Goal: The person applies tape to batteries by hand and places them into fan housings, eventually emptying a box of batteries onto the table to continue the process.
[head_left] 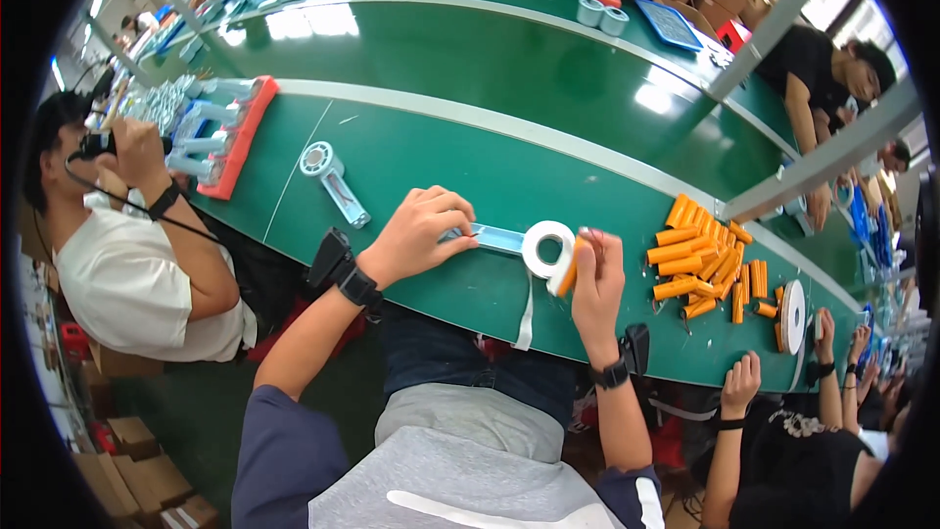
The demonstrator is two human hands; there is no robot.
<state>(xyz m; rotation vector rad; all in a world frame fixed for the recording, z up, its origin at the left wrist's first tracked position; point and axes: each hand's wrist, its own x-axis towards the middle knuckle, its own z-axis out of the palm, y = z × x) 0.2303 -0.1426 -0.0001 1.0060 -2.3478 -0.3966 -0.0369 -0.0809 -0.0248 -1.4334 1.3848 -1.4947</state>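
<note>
My left hand [423, 232] is closed on one end of a light-blue trough-shaped plastic housing [502, 240], with thin wires near the fingertips. At the housing's other end is a white ring-shaped roll [530, 247], apparently tape; whether it rests on the housing or beside it I cannot tell. A white strip [526, 318] hangs below the roll toward the table edge. My right hand [598, 284] grips an orange cylinder [570, 276], battery-like, with a white patch along its side, close to the roll. Left of my left hand lies another light-blue housing [343, 198] with a round head.
Several orange cylinders [700, 260] are piled to the right, beside a large white reel [792, 316]. A red rack [238, 142] holding light-blue parts stands at the left, near a seated person [147, 264]. Another person's hand [741, 380] is at the right edge. A metal rail [470, 122] borders the table's far side.
</note>
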